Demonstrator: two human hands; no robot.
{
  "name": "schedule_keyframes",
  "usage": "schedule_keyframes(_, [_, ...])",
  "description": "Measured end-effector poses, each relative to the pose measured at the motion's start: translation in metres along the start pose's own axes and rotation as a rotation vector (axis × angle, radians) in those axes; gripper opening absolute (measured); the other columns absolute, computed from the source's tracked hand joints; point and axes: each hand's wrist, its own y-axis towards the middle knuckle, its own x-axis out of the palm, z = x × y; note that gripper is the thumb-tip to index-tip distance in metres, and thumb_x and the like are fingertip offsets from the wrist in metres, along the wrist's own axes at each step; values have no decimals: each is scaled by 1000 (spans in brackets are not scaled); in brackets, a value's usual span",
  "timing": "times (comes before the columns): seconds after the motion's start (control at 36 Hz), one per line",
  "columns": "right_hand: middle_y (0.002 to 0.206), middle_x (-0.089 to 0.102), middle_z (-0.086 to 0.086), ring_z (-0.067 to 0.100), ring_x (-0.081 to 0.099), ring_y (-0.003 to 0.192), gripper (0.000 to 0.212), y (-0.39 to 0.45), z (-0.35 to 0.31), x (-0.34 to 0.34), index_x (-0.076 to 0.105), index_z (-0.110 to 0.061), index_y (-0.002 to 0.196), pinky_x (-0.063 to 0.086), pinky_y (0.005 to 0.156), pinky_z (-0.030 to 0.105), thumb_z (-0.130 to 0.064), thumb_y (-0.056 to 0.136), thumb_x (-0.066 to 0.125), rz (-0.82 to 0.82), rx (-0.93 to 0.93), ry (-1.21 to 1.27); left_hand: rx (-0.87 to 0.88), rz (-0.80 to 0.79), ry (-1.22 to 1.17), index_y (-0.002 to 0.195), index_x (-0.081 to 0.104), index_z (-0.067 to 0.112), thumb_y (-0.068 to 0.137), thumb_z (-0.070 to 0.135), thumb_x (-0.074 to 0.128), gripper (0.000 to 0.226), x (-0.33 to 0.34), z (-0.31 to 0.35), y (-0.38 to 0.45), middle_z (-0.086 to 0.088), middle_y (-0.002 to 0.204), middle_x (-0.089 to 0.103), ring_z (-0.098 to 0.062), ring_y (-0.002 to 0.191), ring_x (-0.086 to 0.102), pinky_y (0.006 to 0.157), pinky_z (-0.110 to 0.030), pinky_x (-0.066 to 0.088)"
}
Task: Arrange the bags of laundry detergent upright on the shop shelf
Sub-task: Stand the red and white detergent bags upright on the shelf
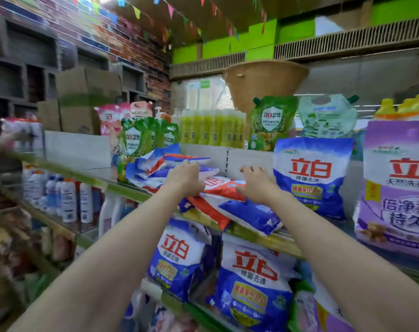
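Observation:
Several blue, white and red detergent bags lie flat in a loose pile [227, 202] on the green-edged shelf [273, 243]. My left hand [185, 178] rests on top of the pile with fingers curled over the bags at the back. My right hand [257, 184] lies on the topmost flat bag [224, 185], fingers bent over its far side. One blue and white bag [310, 178] stands upright just right of the pile. Further flat bags [153, 166] are heaped behind and to the left.
A large purple detergent bag [395, 188] stands at the right. Green pouches [141, 142] and yellow bottles [212, 127] fill the back. More upright blue bags [251, 281] sit on the shelf below. White spray bottles [68, 200] line the lower left shelf.

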Motion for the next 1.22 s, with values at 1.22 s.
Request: schedule_keyframes(1.22, [126, 58, 14, 31, 54, 115, 51, 128, 26, 21, 62, -8, 117, 45, 86, 31, -44, 81, 66, 13, 366, 192, 274, -106, 93, 119, 58, 16, 88, 45, 51, 43, 61, 4, 132, -10, 122, 58, -28, 116, 52, 86, -35, 45])
